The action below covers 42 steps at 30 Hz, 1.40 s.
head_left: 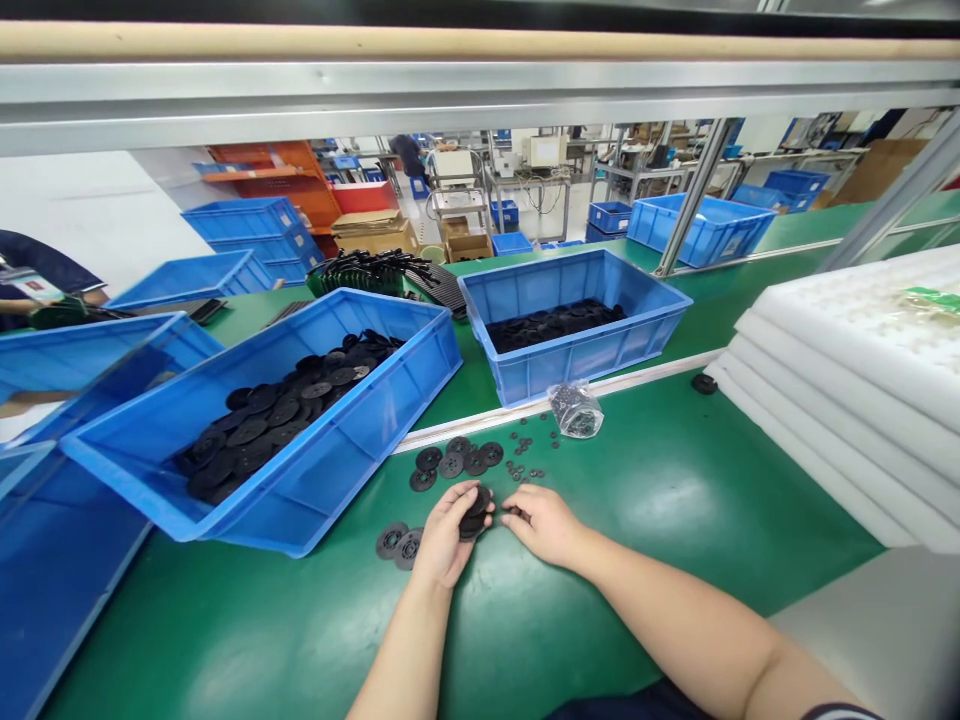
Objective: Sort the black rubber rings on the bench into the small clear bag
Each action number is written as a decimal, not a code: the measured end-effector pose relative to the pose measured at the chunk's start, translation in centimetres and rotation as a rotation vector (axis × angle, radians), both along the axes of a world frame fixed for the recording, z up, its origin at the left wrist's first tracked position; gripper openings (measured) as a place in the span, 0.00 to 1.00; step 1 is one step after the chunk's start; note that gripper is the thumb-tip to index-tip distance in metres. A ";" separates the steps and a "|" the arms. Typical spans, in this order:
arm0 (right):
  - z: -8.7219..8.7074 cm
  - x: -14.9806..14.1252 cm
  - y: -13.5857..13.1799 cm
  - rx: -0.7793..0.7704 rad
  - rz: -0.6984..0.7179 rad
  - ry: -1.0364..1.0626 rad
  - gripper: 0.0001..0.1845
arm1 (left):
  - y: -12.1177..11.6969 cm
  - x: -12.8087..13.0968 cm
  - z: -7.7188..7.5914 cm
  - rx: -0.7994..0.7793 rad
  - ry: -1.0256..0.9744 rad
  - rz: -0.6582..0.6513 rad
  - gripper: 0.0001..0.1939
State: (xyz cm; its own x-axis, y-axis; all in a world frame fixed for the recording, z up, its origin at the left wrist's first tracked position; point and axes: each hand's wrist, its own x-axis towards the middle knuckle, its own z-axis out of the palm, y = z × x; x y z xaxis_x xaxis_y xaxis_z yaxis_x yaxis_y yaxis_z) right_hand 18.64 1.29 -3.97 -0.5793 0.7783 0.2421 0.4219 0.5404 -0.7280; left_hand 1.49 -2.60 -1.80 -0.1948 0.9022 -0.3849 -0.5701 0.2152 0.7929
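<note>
My left hand is closed around several round black discs, held just above the green table. Close by on the right, my right hand has its fingers curled together; whatever they pinch, if anything, is too small to make out. Loose black slotted discs lie beyond my left hand, and more slotted discs rest at its left, partly hidden by it. Small black rings are scattered beyond my right hand. A clear plastic bag of small dark parts lies behind them.
A large blue bin full of black discs stands tilted at the left. Another blue bin with dark parts sits behind the white strip. White foam sheets are stacked at the right. A person's arm shows at far left.
</note>
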 end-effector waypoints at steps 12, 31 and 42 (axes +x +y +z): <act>-0.7 -0.5 -0.1 0.028 -0.021 -0.057 0.08 | -0.3 -1.0 3.5 0.200 0.715 0.244 0.10; -2.1 0.7 1.8 0.158 0.085 -0.010 0.22 | -3.5 -9.1 3.9 0.156 2.036 0.227 0.32; 1.0 1.9 2.0 0.105 -0.198 -0.236 0.19 | -5.8 -7.0 -5.0 0.040 1.838 -0.070 0.31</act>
State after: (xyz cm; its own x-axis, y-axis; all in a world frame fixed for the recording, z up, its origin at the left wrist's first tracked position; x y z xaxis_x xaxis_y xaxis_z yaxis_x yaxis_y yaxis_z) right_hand 20.55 3.29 -2.95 -0.4692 0.8593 0.2038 0.6767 0.4981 -0.5422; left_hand -5.49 -8.41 -6.77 -0.2609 0.9283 0.2649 0.9277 0.1652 0.3347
